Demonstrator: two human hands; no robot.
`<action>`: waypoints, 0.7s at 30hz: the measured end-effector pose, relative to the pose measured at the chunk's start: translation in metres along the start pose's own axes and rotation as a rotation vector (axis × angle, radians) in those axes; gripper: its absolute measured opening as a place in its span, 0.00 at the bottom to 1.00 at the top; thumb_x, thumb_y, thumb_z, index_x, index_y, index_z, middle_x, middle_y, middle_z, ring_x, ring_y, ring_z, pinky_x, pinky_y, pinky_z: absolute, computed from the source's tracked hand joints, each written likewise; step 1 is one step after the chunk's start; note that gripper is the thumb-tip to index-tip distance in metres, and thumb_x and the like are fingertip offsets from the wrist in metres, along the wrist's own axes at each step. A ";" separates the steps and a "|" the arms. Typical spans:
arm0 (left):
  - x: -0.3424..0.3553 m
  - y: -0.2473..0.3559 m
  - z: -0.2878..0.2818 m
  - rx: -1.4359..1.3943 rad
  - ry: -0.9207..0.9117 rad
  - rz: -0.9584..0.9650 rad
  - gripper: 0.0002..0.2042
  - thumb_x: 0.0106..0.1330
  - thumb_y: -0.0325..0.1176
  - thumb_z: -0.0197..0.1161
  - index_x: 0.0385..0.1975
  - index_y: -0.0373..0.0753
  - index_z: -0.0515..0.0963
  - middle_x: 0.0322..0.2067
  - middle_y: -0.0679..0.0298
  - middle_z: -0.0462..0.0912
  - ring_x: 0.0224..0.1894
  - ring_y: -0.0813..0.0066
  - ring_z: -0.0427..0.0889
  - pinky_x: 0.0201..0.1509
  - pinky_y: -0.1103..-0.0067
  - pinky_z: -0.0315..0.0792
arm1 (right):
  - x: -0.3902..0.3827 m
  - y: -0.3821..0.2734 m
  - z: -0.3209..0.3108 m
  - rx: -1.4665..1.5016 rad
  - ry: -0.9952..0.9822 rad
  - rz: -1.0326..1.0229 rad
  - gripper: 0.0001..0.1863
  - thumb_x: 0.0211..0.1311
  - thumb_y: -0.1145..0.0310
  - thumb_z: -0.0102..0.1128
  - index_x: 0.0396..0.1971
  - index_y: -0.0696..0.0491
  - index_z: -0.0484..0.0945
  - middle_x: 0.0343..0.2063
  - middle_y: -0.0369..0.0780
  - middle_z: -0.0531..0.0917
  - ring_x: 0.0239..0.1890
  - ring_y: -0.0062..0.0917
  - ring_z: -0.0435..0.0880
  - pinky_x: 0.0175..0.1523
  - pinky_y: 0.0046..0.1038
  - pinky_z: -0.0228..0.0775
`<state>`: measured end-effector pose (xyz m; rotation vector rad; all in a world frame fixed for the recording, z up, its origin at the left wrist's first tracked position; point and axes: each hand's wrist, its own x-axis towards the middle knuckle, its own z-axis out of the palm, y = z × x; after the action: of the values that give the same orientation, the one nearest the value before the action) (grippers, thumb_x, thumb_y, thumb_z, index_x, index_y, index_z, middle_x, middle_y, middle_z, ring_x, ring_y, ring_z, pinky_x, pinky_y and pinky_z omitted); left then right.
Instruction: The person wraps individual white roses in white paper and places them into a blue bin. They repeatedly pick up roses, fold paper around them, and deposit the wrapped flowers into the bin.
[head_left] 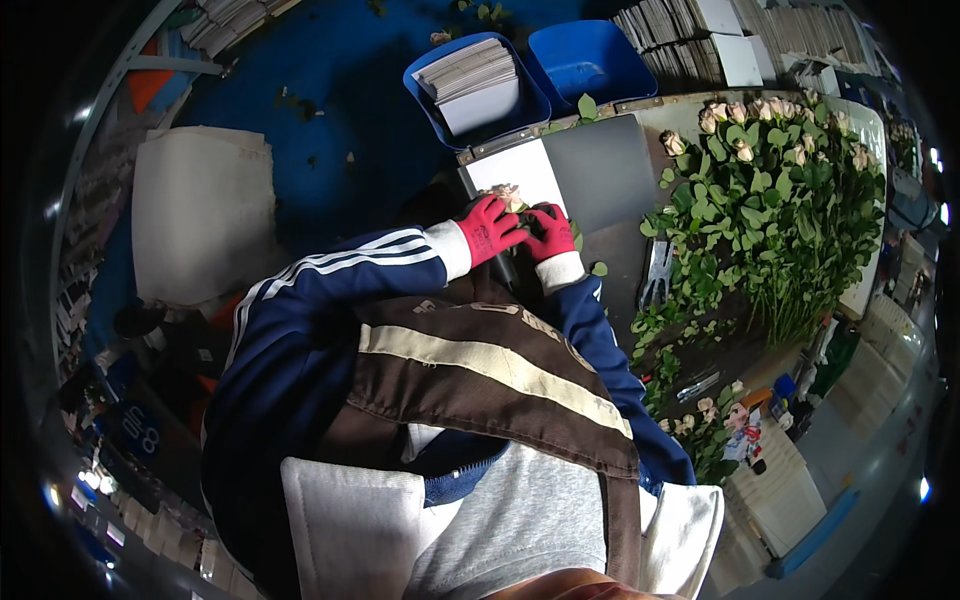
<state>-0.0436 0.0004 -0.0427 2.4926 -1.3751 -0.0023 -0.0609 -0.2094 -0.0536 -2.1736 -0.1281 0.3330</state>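
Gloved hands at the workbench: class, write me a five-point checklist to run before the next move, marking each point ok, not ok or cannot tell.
1. Gloves worn: ok; left hand and right hand are both in red gloves.
2. Rose head in sight: ok; a pale rose shows beside the left hand, against the white sheet.
3. Firm grip on stem: cannot tell; the gloves hide it.
4. More roses nearby: ok; a large leafy bunch of roses lies to the right.
5. Bench free of loose leaves: not ok; leaves lie scattered below the forked metal tool.
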 end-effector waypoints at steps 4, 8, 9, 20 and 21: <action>0.004 0.007 -0.008 0.045 -0.040 -0.061 0.21 0.56 0.36 0.52 0.52 0.54 0.73 0.55 0.57 0.71 0.50 0.56 0.72 0.57 0.56 0.65 | -0.006 0.000 -0.014 0.032 -0.039 -0.097 0.20 0.44 0.71 0.68 0.42 0.53 0.80 0.47 0.45 0.77 0.50 0.41 0.77 0.54 0.35 0.70; 0.006 0.007 -0.003 0.043 -0.035 -0.103 0.22 0.57 0.35 0.50 0.54 0.54 0.72 0.54 0.60 0.72 0.52 0.57 0.72 0.58 0.59 0.65 | -0.023 -0.016 -0.048 -0.135 0.228 0.029 0.20 0.53 0.76 0.59 0.49 0.53 0.78 0.51 0.47 0.78 0.56 0.42 0.75 0.61 0.35 0.66; 0.006 0.002 0.001 0.042 0.044 -0.095 0.22 0.57 0.35 0.50 0.53 0.54 0.73 0.53 0.63 0.72 0.52 0.60 0.72 0.58 0.61 0.65 | -0.031 -0.003 -0.047 -0.223 0.330 0.066 0.20 0.54 0.76 0.57 0.49 0.53 0.78 0.51 0.47 0.78 0.57 0.42 0.74 0.61 0.35 0.65; 0.009 -0.007 -0.004 -0.089 0.006 -0.137 0.18 0.58 0.34 0.51 0.49 0.53 0.74 0.49 0.67 0.74 0.50 0.64 0.72 0.51 0.65 0.65 | 0.064 0.051 -0.197 -0.511 0.684 0.002 0.21 0.55 0.68 0.61 0.51 0.54 0.75 0.49 0.47 0.79 0.54 0.45 0.74 0.61 0.40 0.63; 0.011 -0.008 -0.008 -0.095 0.009 -0.130 0.18 0.57 0.34 0.52 0.49 0.53 0.75 0.48 0.68 0.74 0.50 0.64 0.73 0.50 0.66 0.66 | 0.075 0.070 -0.212 -0.645 0.784 0.009 0.24 0.54 0.67 0.62 0.53 0.54 0.74 0.50 0.48 0.78 0.54 0.46 0.73 0.62 0.41 0.61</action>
<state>-0.0297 -0.0031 -0.0357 2.4947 -1.1785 -0.0822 0.0690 -0.4001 -0.0066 -2.7681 0.2503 -0.6539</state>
